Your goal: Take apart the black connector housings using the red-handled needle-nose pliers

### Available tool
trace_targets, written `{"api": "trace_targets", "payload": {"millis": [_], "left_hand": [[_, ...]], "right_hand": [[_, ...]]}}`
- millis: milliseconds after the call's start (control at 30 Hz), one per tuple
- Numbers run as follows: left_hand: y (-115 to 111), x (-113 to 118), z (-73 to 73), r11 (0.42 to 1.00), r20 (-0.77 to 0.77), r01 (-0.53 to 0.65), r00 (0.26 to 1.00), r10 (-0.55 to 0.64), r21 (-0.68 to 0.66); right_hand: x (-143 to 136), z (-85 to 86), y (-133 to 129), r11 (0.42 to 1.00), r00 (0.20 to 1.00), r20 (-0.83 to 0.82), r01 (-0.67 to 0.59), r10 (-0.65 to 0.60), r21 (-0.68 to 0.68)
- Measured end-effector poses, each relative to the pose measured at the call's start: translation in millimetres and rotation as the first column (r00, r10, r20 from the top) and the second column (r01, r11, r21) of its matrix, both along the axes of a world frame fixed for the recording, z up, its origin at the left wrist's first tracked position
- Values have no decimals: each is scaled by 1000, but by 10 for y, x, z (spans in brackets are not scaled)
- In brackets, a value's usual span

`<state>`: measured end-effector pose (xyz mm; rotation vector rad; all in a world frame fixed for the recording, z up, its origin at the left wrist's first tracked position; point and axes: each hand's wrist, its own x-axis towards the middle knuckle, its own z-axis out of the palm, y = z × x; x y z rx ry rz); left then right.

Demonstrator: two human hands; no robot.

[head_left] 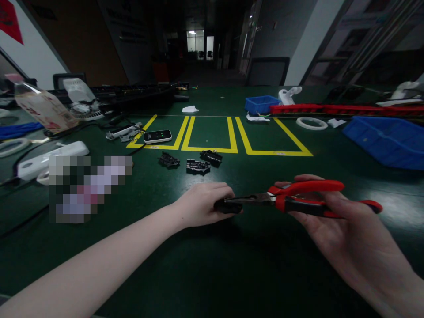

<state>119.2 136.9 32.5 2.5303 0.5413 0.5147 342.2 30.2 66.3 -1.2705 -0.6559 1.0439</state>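
Observation:
My left hand [206, 202] is wrapped round a small black part [233, 206] near the middle of the view. Red-and-black long-nose pliers [281, 198] are in my right hand [341, 221], their handles spread a little. The jaws point left and meet the black part at my left fingers; whether they grip it cannot be made out. Beyond my left hand, three black parts lie close together on the green table [212, 274]: one at the left [168, 160], one in the middle [198, 166] and one at the right [211, 157].
Yellow tape outlines [209, 150] mark the table, with a white-edged device [158, 136] at the left one. A large blue bin [389, 141], a small blue bin [261, 105] and a tape ring [311, 123] are at right. A bottle [43, 106] and cables are at left.

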Motion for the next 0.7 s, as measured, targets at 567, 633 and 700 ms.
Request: {"api": "trace_targets", "payload": {"millis": [567, 633, 700], "left_hand": [[17, 19, -10, 996, -15, -72, 997, 71, -59], [13, 30, 0, 993, -19, -100, 995, 99, -68], [11, 40, 11, 991, -31, -108, 994, 106, -80]], "right_hand": [[-5, -21, -102, 963, 978, 188, -137, 93, 233], [16, -18, -70, 965, 978, 204, -92, 41, 246], [45, -25, -31, 967, 978, 209, -44, -10, 251]]}}
